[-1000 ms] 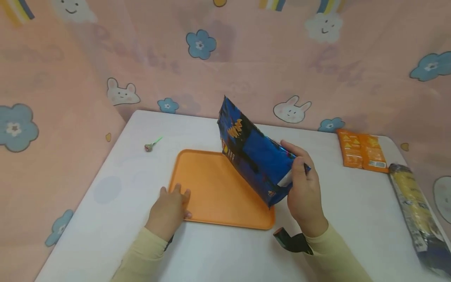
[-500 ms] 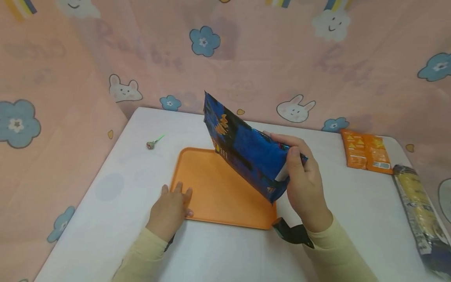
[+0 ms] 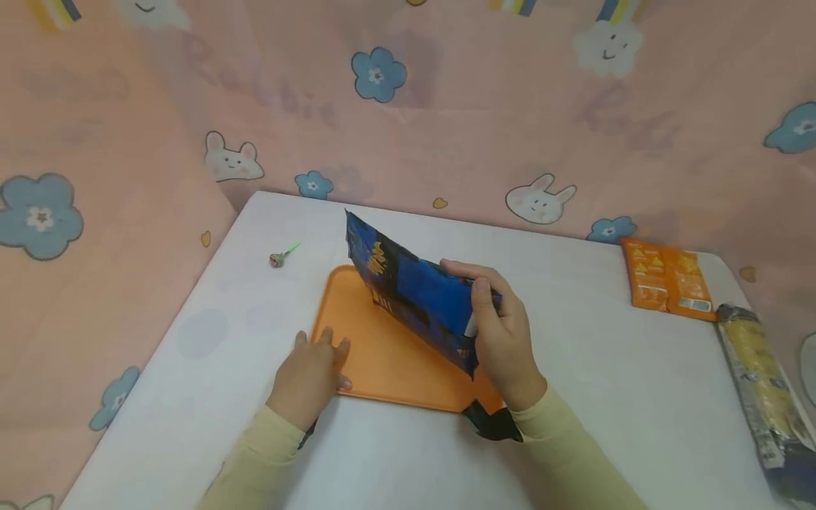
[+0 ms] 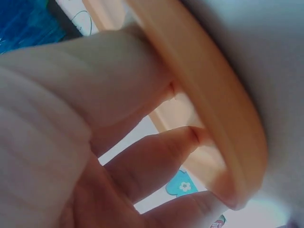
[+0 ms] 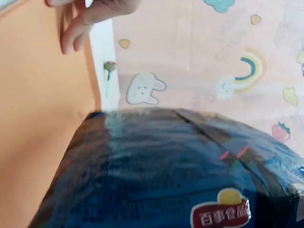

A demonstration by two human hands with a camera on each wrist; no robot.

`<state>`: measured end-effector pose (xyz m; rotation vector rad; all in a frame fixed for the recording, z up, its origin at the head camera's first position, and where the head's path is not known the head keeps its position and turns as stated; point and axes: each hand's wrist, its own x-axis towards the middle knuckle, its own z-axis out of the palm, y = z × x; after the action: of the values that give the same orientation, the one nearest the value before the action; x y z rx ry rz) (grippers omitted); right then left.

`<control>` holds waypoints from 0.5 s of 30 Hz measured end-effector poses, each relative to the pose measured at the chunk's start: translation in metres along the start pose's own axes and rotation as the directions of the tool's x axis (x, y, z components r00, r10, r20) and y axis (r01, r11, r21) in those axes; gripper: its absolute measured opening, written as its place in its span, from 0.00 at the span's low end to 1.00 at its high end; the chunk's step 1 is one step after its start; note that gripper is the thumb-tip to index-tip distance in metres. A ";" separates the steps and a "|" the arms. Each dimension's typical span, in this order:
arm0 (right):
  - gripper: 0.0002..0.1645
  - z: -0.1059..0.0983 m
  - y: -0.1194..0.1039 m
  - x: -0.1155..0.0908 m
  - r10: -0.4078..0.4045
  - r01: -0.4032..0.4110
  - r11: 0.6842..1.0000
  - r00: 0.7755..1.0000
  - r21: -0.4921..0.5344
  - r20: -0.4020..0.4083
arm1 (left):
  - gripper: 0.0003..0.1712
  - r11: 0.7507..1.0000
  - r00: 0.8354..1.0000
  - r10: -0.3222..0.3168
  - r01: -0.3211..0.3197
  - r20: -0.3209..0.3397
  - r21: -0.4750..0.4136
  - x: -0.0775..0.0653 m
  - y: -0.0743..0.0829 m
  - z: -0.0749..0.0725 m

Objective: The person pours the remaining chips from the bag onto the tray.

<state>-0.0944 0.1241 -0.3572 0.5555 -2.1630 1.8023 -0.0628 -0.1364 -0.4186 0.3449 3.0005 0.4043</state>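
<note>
My right hand (image 3: 506,333) grips a shiny dark blue snack bag (image 3: 423,294) by its right end, thumb on the near face and fingers behind. The bag is tilted over an orange tray (image 3: 389,375), its left end higher. In the right wrist view the bag (image 5: 152,175) fills the lower part, with a red label on it. My left hand (image 3: 309,375) rests on the tray's near left corner with its fingers spread. Seen from the left wrist, these fingers (image 4: 156,154) reach against the inside of the tray's rim (image 4: 223,109).
A lollipop (image 3: 277,260) with a green stick lies on the white table (image 3: 210,397), behind and left of the tray. At the right are an orange packet (image 3: 669,280) and a long yellow and dark package (image 3: 758,382). A pink patterned cloth (image 3: 446,127) hangs behind.
My right hand has moved left with the blue snack bag, which has come lower over the tray. The left hand has stayed on the tray's corner. The head view has shifted slightly.
</note>
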 end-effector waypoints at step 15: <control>0.26 -0.008 -0.015 0.004 0.104 -0.103 0.994 0.994 -0.021 0.035 | 0.37 1.000 1.000 -0.016 0.016 0.020 -0.013 0.000 0.001 0.001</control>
<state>-0.0918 0.1295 -0.3406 0.4836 -2.2702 1.8352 -0.0623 -0.1351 -0.4195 0.3215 2.9777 0.4163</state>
